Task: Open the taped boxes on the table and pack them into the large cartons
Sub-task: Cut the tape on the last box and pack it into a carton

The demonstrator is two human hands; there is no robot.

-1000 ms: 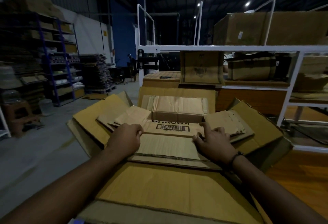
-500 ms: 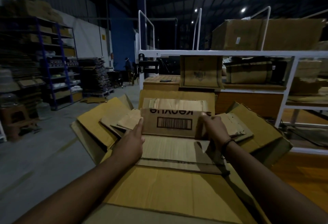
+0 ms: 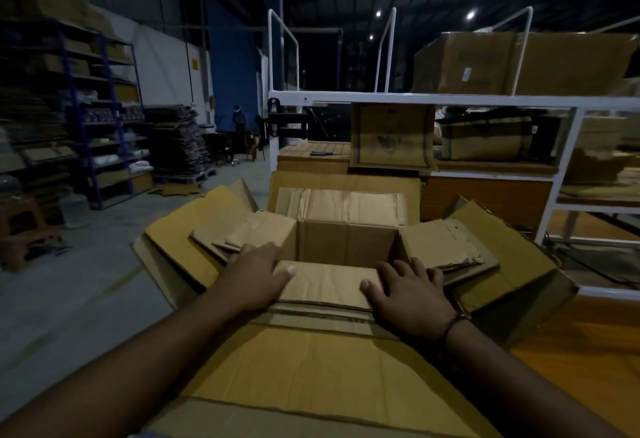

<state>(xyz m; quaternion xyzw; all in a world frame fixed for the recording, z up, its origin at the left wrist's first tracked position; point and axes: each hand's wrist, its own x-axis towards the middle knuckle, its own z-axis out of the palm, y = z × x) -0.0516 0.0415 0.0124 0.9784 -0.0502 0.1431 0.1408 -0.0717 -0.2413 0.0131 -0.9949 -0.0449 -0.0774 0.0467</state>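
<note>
Brown cardboard of the small box [image 3: 346,240] stands open in the middle of the large carton [image 3: 311,368], directly in front of you. Its flaps are folded outward. The far one stands up against the carton's back flap, the side ones lie on flattened cardboard to the left and right, and the near flap [image 3: 329,285] lies toward you.

Your left hand [image 3: 254,276] rests flat on the left end of this near flap, with the fingers straight and the thumb on the cardboard. Your right hand [image 3: 412,295] presses the right end in the same way, fingers spread and thumb pointing inward. Between the two thumbs the edge of the flap is free, and the mouth of the box is uncovered from above.

The carton's own yellow flaps spread wide on every side. Its right flap [image 3: 512,254] reaches over the orange table [image 3: 571,368]. Close behind the carton stands a white rack [image 3: 450,99] that holds more cartons. On your left the grey floor [image 3: 69,299] gives wide room as far as the blue shelves [image 3: 79,108].
</note>
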